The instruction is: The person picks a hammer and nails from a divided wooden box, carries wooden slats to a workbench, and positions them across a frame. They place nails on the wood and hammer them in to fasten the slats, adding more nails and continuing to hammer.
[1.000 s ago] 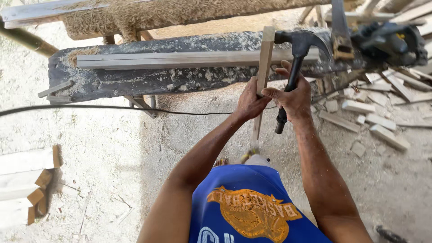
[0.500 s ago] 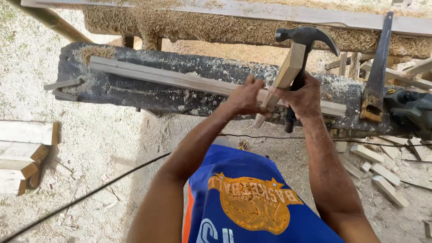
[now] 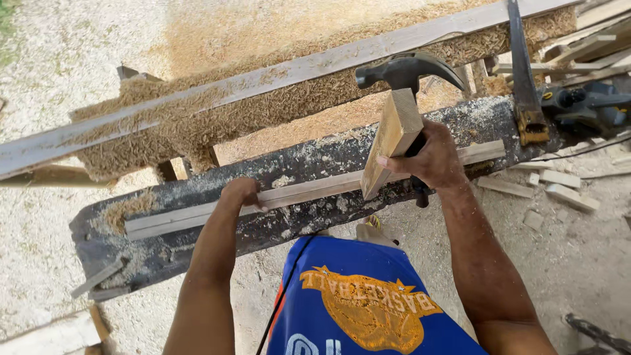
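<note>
Two things fill my right hand (image 3: 430, 158): a short block (image 3: 389, 141) and a hammer (image 3: 407, 69), fingers wrapped tight around both, the steel head poking up above the block's top end. My left hand (image 3: 240, 192) is curled down on a long strip (image 3: 296, 194), fingers hooked over its far edge, pinning it to the dark beam (image 3: 197, 230) it lies along. The block stands tilted, its lower end touching or just over the strip near my right hand; I cannot tell which. Sawdust lies heaped on the plank (image 3: 217, 89) behind the beam, and some is scattered on the beam too. A saw (image 3: 526, 85) hangs at the beam's right end beside a power tool (image 3: 585, 108), and offcuts (image 3: 559, 190) lie on the ground below. To do this well, I judge I should press the strip flat with my left hand so it cannot slide on the gritty beam, and keep those fingers well clear of the block's foot. Holding block and hammer in one fist gives poor control of either, so I would seat the block square on the strip, pass its hold to my left hand, and only then take the hammer by its handle alone.
</note>
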